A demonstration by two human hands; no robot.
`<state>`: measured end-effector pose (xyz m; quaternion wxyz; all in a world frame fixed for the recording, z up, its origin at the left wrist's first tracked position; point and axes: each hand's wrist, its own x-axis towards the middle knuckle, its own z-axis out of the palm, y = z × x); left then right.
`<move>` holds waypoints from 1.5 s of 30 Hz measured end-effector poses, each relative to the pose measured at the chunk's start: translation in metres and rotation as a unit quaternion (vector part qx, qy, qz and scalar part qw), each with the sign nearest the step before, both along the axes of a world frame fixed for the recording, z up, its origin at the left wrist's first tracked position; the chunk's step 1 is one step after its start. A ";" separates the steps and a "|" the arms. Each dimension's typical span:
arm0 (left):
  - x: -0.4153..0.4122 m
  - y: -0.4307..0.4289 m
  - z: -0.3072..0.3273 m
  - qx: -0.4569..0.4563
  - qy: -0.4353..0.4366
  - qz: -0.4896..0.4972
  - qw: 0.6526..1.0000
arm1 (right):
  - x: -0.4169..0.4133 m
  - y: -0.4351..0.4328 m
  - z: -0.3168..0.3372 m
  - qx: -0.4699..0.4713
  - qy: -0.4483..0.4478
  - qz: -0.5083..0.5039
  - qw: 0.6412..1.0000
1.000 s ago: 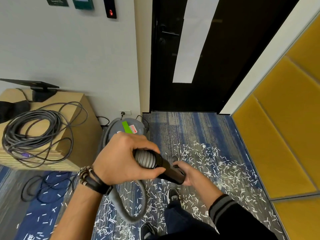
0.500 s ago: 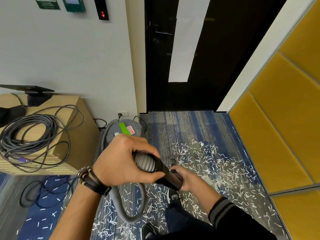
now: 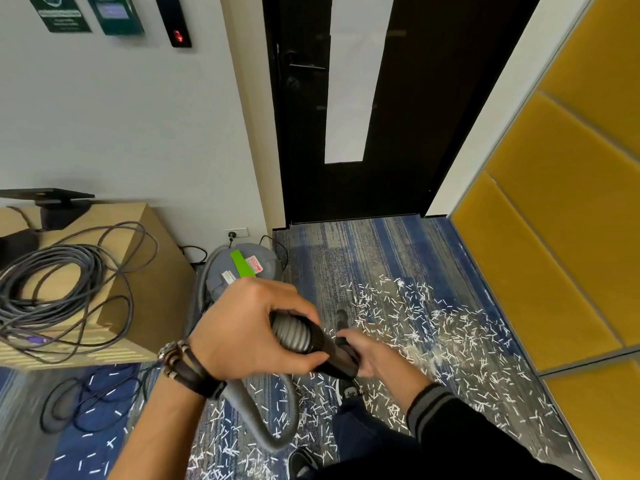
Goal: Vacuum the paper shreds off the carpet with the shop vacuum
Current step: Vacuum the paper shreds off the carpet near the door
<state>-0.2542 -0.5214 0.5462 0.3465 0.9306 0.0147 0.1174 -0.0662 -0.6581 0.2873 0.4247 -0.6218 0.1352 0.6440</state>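
Left hand (image 3: 242,334) is wrapped over the ribbed grey hose cuff (image 3: 291,332), thumb under, fingers curled on top. Right hand (image 3: 374,358) grips the black wand (image 3: 332,355) just below it, fingers closed round the tube. My read on the two-handed hold: the rear hand takes the hose drag and steers while the front hand aims, or the joint is being seated; can't tell which. Wand points down and forward toward the floor, but its tip is hard to make out against a dark shape near the shreds. The hose (image 3: 277,427) drops in a slack loop below the hands and runs back up to the shop vacuum (image 3: 242,271), a grey canister parked against the wall just left of the door (image 3: 398,133), near a wall outlet (image 3: 239,233), probably to keep the cord run short. Paper shreds (image 3: 433,327) are dense on the blue-grey striped carpet (image 3: 363,258) ahead and right of the hands, thinner around the person's shoes (image 3: 348,389) and off to the left. The strip by the door looks shred-free. I'd call the job barely started. On the left, a wooden cabinet (image 3: 152,282) carries a coiled cable (image 3: 52,282). Yellow wall panels (image 3: 554,237) run down the right.
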 end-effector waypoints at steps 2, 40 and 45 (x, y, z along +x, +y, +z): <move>-0.002 0.004 0.010 -0.002 -0.008 0.001 1.000 | -0.002 0.007 0.000 0.021 0.005 0.013 1.000; 0.080 0.018 -0.026 -0.028 0.023 0.021 0.999 | 0.087 0.017 -0.019 -0.061 -0.030 -0.007 0.998; 0.060 0.030 -0.012 -0.063 -0.003 0.033 0.997 | 0.069 0.019 -0.017 -0.041 -0.001 0.006 0.999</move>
